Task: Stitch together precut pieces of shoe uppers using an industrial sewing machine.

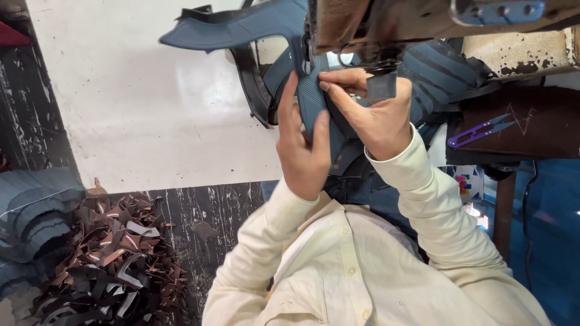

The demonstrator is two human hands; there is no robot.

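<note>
A blue ribbed shoe-upper piece (241, 27) with black trim lies under the head of a worn sewing machine (386, 24). My left hand (302, 151) grips the narrow blue strip of that piece from the left, with the fingers wrapped round its edge. My right hand (371, 115) pinches the same piece from the right, just below the presser foot, with thumb and forefinger pressed on the fabric. Both cream sleeves reach up from the bottom of the view. The needle area is partly hidden by the machine head.
Purple thread snips (480, 130) lie on a dark brown cloth to the right. A heap of brown and black leather scraps (109, 259) sits at lower left, beside stacked blue pieces (36, 205). The white table top (151, 102) spreads out to the left.
</note>
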